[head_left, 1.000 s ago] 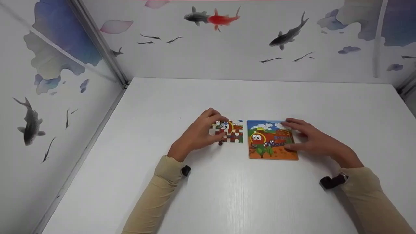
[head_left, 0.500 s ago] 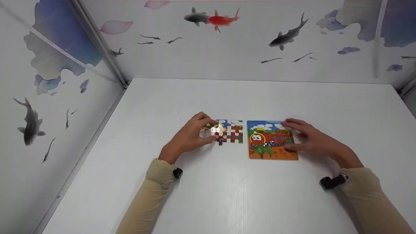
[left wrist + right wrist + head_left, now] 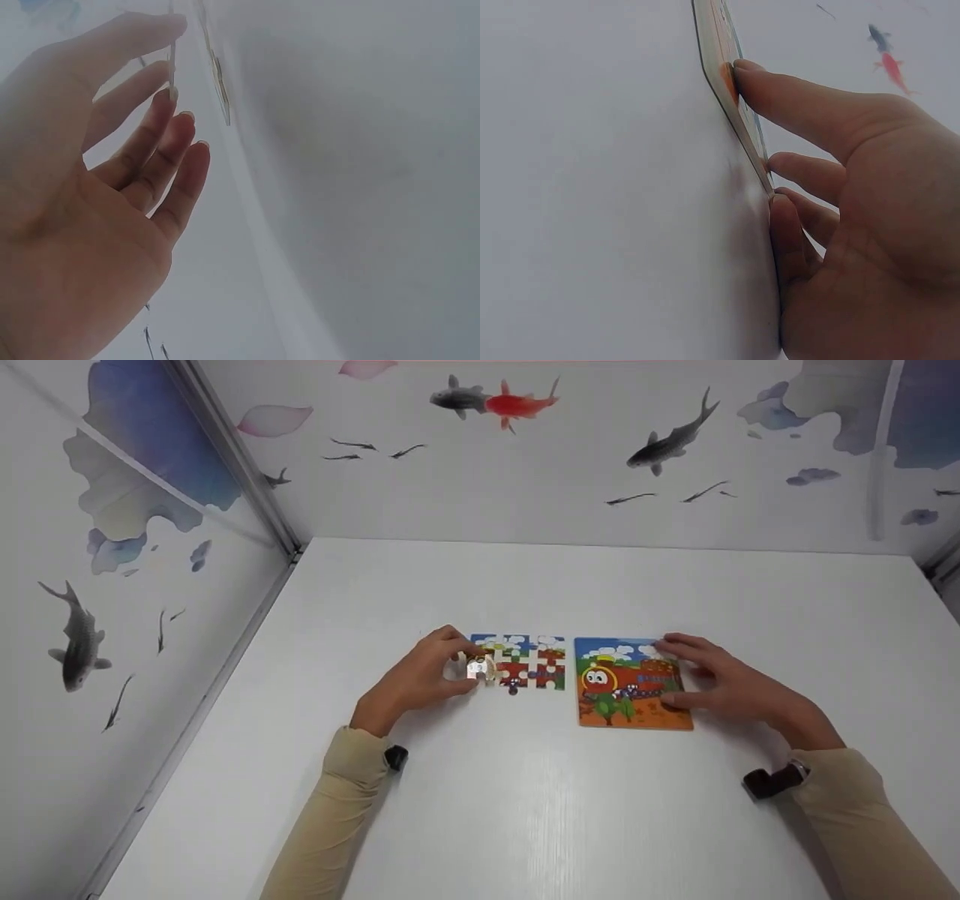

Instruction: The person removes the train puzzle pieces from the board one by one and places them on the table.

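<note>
My left hand [image 3: 420, 675] pinches a jigsaw piece [image 3: 480, 666] with a cartoon train face, thumb on the near side and index finger on the far side. In the left wrist view the piece [image 3: 172, 56] shows edge-on between the fingertips. It is tilted and catches the light at the left of a small group of jigsaw pieces [image 3: 514, 675] on the table. To their right lies a square picture board [image 3: 630, 712] showing a red train. My right hand [image 3: 724, 679] rests on that board's right side, thumb and fingertips touching its surface, as the right wrist view also shows.
The pieces and the board lie on a white table [image 3: 540, 795], a narrow gap between them. A white wall [image 3: 585, 450] painted with fish rises behind, and another painted wall [image 3: 180, 675] stands on the left. A black strap [image 3: 776, 781] circles the right wrist.
My left hand has moved left and slightly towards me, carrying the train-face piece from over the middle of the group to its left side. The right hand stays on the board.
</note>
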A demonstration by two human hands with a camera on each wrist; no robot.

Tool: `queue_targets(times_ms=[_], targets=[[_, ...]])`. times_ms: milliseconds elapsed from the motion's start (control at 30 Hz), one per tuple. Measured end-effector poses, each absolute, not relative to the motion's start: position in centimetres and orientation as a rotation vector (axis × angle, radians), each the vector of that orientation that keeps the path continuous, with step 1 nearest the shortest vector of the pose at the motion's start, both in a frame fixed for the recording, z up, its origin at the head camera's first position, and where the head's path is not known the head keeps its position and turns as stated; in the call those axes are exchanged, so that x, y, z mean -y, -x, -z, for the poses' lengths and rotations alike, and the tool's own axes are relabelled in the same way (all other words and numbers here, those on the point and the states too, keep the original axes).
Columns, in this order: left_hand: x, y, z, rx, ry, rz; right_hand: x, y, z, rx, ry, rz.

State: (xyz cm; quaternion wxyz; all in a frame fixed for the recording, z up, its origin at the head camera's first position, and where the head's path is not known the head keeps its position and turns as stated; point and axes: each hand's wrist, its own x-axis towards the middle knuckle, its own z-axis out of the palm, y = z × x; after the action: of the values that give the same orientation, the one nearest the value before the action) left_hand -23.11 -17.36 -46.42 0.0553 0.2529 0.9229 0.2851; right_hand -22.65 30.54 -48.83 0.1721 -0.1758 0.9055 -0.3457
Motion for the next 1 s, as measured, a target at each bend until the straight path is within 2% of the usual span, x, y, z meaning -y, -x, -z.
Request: queue_targets(times_ms=[233,533,1000], targets=[[17.47,23.35,46.46,-2.776,-0.671,-0.811,-30.66,22.7,49.01,-2.583,0.483,0.967],[17.46,23.34,46.52,-2.754,-0.669,-0.77,-30.57,22.66,48.84,-2.585,0.485,0.96],[17.68,23.32,46.83,-2.71,-0.765,-0.807,-30.31,22.6,48.57,-2.574,0.486,0.974]])
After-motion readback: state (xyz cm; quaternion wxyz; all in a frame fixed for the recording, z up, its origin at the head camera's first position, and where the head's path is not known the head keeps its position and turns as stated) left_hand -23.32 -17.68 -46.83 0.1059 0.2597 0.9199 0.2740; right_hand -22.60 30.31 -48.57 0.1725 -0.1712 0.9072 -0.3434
